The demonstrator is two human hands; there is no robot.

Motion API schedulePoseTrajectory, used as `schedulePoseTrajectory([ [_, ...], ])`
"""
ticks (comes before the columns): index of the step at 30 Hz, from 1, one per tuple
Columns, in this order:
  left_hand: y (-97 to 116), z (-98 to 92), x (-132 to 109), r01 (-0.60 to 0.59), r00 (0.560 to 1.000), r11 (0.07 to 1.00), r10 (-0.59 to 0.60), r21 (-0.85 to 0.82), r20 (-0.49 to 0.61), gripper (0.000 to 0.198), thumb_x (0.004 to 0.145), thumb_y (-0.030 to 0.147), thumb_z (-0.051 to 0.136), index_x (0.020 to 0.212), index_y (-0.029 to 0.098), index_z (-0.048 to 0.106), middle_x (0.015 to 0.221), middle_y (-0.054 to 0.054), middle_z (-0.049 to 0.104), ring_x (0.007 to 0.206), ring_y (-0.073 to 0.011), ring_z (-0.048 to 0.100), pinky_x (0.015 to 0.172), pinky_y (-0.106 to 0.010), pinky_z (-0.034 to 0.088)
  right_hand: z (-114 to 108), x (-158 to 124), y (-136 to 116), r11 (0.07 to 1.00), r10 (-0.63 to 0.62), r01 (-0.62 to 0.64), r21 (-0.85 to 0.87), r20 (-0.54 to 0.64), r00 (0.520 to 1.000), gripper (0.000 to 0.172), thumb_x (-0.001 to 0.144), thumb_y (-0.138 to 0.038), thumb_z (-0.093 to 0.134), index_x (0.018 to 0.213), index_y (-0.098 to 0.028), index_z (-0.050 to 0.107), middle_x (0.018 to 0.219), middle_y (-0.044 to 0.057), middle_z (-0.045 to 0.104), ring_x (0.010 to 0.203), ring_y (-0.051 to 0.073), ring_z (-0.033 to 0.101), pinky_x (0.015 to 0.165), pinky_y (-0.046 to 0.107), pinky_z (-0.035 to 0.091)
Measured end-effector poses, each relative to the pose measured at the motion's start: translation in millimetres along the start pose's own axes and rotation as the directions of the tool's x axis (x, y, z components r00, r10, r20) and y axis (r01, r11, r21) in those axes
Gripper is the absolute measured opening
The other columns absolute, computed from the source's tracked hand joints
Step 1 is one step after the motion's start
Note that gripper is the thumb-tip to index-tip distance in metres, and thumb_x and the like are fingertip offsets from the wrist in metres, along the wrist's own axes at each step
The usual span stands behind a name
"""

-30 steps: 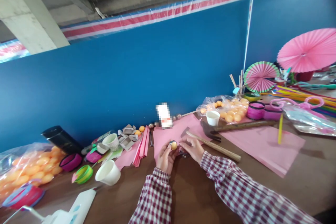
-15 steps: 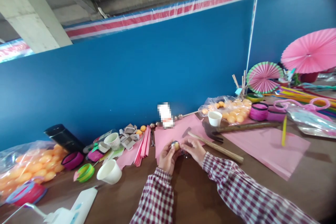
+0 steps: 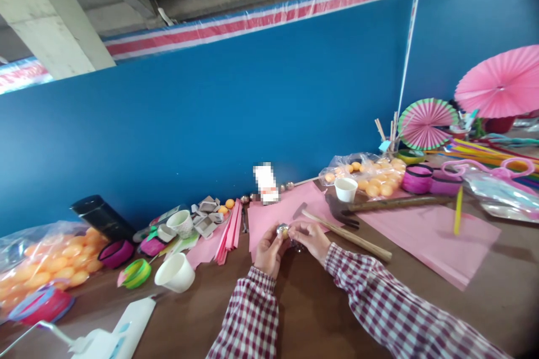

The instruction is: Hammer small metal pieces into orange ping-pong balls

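Between thumb and fingers, my left hand (image 3: 268,251) grips a small shiny silver ball (image 3: 283,230) with a yellowish patch on its front. My right hand (image 3: 312,240) is closed in a pinch right beside the ball's right side; what its fingertips hold is too small to make out. Under the right fingers lies a dark, glittery thing (image 3: 298,247), partly hidden. Pink paper (image 3: 263,224) lies just beyond both hands. A hammer (image 3: 353,238) with a wooden handle rests to the right of my right hand.
Behind it lies a second, dark-headed claw hammer (image 3: 396,204). White paper cups stand left (image 3: 176,274) and right (image 3: 346,190). Bags of orange balls lie left (image 3: 54,261) and right (image 3: 381,179). A white power strip (image 3: 130,328) is at the front left. A blue partition (image 3: 252,106) closes the back.
The view has shifted very slightly. Both hands stay together at the silver ball, with the ball raised or turned only a little.
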State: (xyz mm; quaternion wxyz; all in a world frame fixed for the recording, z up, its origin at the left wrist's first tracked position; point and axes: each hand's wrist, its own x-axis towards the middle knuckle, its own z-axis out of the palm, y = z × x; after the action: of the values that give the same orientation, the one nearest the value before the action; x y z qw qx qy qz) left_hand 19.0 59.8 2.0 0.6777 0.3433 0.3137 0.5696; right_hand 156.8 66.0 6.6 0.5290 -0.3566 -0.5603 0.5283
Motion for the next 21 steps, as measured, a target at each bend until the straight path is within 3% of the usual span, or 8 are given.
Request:
schedulePoseTrajectory([
  [21, 0.7, 1.5, -1.5, 0.000, 1.000, 1.000, 0.000, -0.010, 0.022, 0.042, 0.064, 0.018, 0.065, 0.105, 0.017, 0.055, 0.101, -0.008, 0.062, 0.086, -0.0165, 0.060, 0.078, -0.029, 0.046, 0.0, -0.4, -1.9, 1.000, 0.003, -0.003, -0.011, 0.007, 1.000, 0.030, 0.062, -0.045, 0.061, 0.063, -0.016, 0.056, 0.068, 0.000, 0.055, 0.057, 0.009, 0.046, 0.057, 0.023, 0.039],
])
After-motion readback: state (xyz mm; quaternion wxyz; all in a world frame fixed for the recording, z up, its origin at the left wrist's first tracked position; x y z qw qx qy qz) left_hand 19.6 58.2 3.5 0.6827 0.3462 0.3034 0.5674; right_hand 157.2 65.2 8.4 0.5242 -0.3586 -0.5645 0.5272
